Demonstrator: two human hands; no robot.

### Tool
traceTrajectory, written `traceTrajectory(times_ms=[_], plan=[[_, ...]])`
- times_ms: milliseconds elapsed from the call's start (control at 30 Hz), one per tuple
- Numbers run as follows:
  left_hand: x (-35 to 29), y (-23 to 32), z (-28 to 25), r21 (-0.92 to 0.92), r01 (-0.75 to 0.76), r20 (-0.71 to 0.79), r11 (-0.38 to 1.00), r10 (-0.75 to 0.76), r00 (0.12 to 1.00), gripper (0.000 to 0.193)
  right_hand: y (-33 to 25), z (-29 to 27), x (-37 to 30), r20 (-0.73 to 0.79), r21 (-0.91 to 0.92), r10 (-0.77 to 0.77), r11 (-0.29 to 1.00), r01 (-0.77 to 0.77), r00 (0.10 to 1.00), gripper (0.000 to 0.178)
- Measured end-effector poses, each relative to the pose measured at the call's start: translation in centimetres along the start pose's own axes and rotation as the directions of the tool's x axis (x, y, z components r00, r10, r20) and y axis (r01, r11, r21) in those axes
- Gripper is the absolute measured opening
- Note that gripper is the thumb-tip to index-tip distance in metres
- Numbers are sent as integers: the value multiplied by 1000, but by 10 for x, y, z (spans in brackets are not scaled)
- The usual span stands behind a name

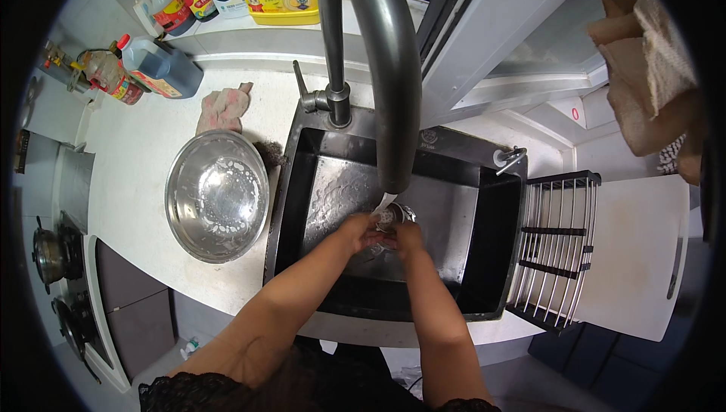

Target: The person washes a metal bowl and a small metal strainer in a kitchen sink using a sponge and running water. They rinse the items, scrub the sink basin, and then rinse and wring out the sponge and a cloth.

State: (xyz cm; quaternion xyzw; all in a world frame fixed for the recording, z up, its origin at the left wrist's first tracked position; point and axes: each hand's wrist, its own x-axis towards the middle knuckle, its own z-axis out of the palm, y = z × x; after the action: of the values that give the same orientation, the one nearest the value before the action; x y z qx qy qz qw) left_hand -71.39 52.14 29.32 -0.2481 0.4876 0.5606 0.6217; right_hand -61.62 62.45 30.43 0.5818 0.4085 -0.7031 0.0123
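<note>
Both my hands are low in the dark sink [446, 185], under the faucet's spout [395, 162]. A stream of water [386, 202] falls onto a small round metal strainer [389, 216] with what look like holes in its middle. My left hand [361, 232] grips its left side, fingers curled underneath. On the right, my right hand [407, 236] closes round the other side. My fingers and the splashing water cover part of the strainer, so its lower part is hidden.
A wet steel basin [218, 196] with suds stands on the counter left of the sink, by a stained cloth [224, 108] and a dark scouring pad [268, 153]. Bottles line the back left. At right are a roll-up rack [558, 249] and a white board [639, 253].
</note>
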Motion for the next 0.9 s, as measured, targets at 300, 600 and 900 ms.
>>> traceTrajectory(times_ms=[300, 600, 900], plan=[[0, -21, -27, 95, 0, -196, 995, 18, 980, 32, 128, -60, 146, -310, -808, -173, 566, -163, 935, 31], [3, -27, -34, -2, -26, -132, 1000, 26, 991, 33, 94, -51, 107, -436, -785, -197, 561, -264, 878, 49], [8, -36, -46, 26, -44, -174, 999, 48, 984, 29, 113, -50, 128, -524, -264, 124, 917, -299, 842, 21]])
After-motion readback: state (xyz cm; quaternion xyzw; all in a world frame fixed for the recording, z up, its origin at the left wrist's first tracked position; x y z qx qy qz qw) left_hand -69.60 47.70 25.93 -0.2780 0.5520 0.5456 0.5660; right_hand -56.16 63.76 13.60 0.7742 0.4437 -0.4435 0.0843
